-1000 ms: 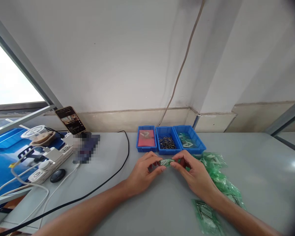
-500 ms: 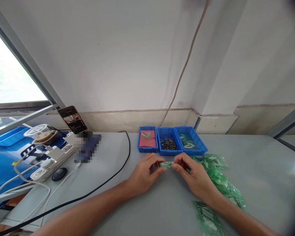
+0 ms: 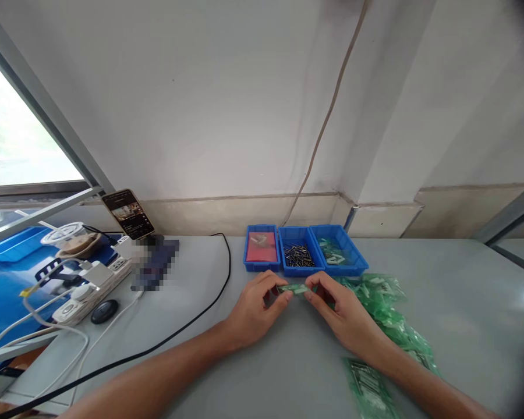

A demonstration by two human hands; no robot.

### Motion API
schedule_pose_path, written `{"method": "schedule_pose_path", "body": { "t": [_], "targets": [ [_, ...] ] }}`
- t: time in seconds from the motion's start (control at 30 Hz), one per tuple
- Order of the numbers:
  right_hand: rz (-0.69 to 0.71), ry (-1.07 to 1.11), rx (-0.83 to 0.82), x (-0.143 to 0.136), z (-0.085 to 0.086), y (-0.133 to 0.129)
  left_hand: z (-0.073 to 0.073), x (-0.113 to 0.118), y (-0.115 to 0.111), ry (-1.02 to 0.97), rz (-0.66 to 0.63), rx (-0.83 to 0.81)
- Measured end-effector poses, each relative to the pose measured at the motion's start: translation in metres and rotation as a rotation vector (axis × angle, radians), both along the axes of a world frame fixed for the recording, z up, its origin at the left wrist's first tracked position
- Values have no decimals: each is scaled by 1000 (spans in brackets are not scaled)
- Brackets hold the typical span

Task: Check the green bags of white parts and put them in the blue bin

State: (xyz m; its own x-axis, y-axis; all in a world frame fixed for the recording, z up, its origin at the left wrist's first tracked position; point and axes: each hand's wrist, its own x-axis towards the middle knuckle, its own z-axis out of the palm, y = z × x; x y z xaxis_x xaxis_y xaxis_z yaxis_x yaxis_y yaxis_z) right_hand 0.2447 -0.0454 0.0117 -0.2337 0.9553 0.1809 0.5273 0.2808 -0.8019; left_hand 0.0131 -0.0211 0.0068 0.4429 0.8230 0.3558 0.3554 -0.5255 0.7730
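A small green plastic packet (image 3: pixel 296 288) is stretched between my two hands, just in front of the blue trays. My left hand (image 3: pixel 255 308) pinches its left end between thumb and fingers. Its right end is in the pinch of my right hand (image 3: pixel 338 305). What the packet contains is too small to make out. Behind the hands stand a blue tray with a red sheet (image 3: pixel 262 247), a blue tray of metal screws (image 3: pixel 299 255) and a blue tray with small green packets (image 3: pixel 335 253). Green plastic bags (image 3: pixel 386 302) lie beside my right hand.
Another green bag (image 3: pixel 369 387) lies near the front, by my right forearm. A black cable (image 3: pixel 179 331) crosses the table at left. Farther left are a power strip (image 3: pixel 91 291), a black mouse-like object (image 3: pixel 105 311) and a propped phone (image 3: pixel 128 214).
The packet between my fingers has turned slightly and looks flatter, with more of its left end showing. Both hands keep their pinch and have hardly moved.
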Motion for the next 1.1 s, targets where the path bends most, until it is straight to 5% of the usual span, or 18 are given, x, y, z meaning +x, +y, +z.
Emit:
{"method": "schedule_pose_path", "body": {
  "t": [1.1],
  "targets": [
    [59,24,31,-2,5,-5,-6,1,4,-77,-90,-5]
  ]
}}
